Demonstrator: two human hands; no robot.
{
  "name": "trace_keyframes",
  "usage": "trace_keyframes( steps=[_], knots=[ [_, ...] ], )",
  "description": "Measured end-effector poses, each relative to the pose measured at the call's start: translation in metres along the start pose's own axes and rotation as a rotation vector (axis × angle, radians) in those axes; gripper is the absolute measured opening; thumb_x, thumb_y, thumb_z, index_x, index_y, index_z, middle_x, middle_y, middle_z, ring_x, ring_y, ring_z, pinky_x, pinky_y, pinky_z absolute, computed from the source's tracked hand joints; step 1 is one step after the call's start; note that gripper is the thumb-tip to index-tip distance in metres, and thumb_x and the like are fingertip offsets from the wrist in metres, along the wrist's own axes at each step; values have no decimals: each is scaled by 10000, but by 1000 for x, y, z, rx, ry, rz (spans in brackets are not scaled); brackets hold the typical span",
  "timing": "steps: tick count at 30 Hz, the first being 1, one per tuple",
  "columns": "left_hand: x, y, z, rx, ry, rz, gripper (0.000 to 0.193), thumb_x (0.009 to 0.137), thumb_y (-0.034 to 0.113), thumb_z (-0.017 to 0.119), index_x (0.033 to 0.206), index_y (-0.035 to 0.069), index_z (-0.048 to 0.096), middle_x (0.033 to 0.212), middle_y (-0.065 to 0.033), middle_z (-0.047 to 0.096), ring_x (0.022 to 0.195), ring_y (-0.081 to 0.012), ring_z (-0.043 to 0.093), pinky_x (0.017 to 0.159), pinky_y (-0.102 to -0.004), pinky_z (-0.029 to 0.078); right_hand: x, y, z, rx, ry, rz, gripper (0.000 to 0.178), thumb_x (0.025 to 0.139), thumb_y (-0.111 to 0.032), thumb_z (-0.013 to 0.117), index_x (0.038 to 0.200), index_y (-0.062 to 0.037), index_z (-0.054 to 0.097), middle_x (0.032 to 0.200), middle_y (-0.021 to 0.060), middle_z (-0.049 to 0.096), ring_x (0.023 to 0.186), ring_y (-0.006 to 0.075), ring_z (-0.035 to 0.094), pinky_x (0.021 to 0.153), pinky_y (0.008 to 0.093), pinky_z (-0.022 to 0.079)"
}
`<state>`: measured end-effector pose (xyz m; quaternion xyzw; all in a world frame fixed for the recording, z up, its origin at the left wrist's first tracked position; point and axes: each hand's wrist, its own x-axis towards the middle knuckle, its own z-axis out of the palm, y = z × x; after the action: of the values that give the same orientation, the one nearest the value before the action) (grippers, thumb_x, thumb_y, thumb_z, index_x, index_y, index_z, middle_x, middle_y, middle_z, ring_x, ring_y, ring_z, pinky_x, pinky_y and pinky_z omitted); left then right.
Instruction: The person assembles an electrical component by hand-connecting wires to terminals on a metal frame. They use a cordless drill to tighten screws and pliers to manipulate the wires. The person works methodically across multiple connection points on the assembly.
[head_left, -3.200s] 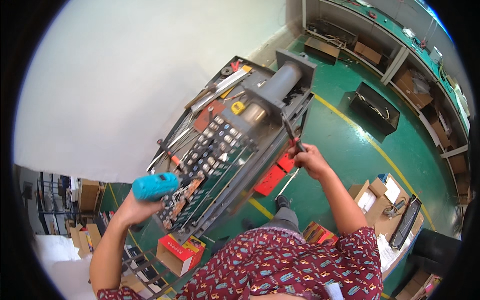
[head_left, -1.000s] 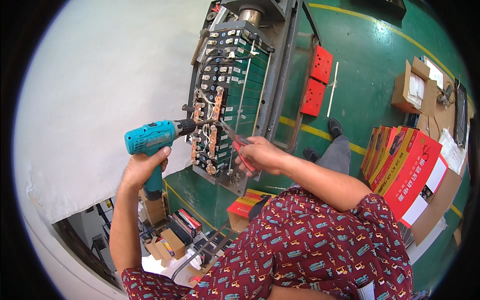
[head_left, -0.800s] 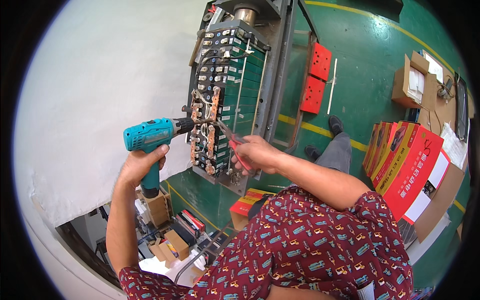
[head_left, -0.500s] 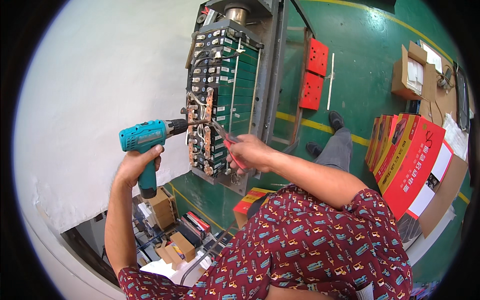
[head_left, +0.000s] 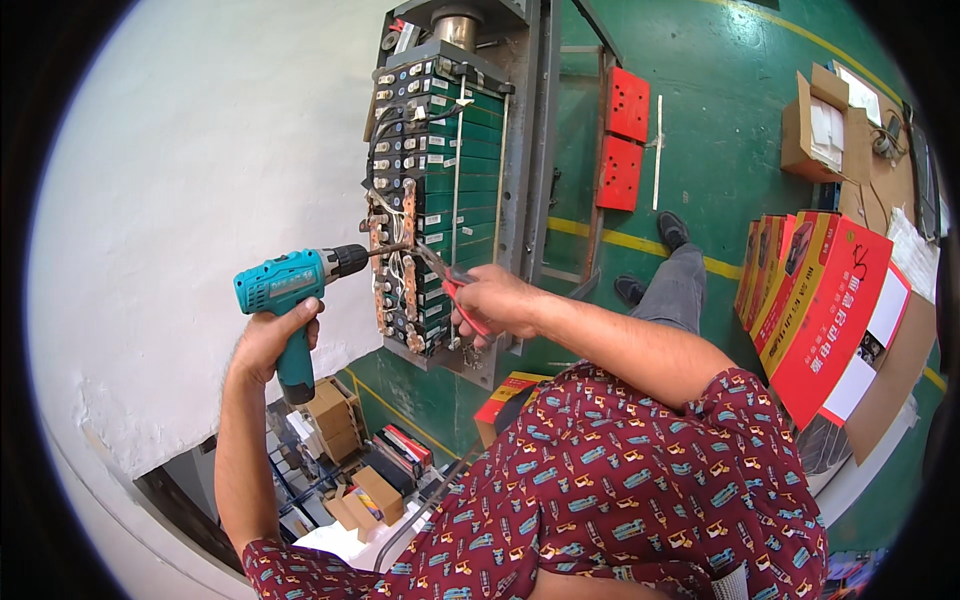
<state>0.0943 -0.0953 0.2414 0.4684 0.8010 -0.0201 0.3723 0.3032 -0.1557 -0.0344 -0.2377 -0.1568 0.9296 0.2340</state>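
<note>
Head view shows the left hand [head_left: 268, 340] clamped on a teal cordless drill [head_left: 290, 290], its bit set against the copper bars at 9 o'clock on the battery pack [head_left: 440, 190]. At 3 o'clock from the bit, the right hand [head_left: 500, 300] grips red-handled pliers [head_left: 452, 290], nose at the same spot. Risks, as a judgement: the bit could slip off the fastener, or either metal tool could bridge neighbouring bars and short them.

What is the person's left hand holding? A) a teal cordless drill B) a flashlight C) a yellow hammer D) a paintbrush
A: the left hand grips the handle of a teal cordless drill, whose bit points at the copper strips on the battery pack, while the right hand holds red-handled pliers.
</note>
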Motion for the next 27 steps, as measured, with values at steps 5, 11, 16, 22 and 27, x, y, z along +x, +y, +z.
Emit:
trace_keyframes(
  steps=[5, 11, 16, 22, 27],
  knots=[
    [2, -4, -3, -28, -23, -1, 431, 903, 315, 822, 1170, 28, 641, 936, -64, 684, 702, -156, 657, 631, -340, 569, 1, -1, 1, -49, 1, 8, 215, 998, -134, 519, 1178, -17, 532, 973, 114, 649, 788, 200, 677, 597, 396, 616],
    [5, -8, -6, -67, -30, -20, 451, 907, 310, 818, 1207, 30, 630, 985, -81, 693, 712, -160, 662, 632, -340, 574, 3, -1, 3, 38, -13, 22, 201, 1004, -138, 516, 1165, -17, 523, 967, 112, 646, 778, 196, 674, 609, 403, 621],
    [6, -9, -7, -36, -35, -18, 471, 894, 331, 829, 1208, 41, 629, 969, -77, 694, 711, -160, 667, 643, -346, 585, 1, 3, 1, 11, -11, -17, 172, 1010, -130, 507, 1117, 0, 540, 931, 110, 642, 752, 197, 670, 586, 385, 620],
    [4, -8, -3, -22, -23, 12, 462, 885, 345, 835, 1173, 43, 638, 929, -65, 691, 711, -163, 668, 655, -345, 577, 4, 5, 2, -13, -8, -38, 170, 999, -119, 504, 1089, 16, 553, 918, 117, 646, 739, 202, 674, 575, 376, 623],
    [4, -7, -7, 12, -43, -5, 400, 888, 343, 834, 1105, 66, 646, 834, -40, 672, 693, -159, 666, 659, -343, 576, 5, 4, -2, -16, -30, -27, 177, 992, -112, 504, 1098, 21, 552, 931, 122, 653, 752, 204, 682, 582, 380, 624]
  ],
)
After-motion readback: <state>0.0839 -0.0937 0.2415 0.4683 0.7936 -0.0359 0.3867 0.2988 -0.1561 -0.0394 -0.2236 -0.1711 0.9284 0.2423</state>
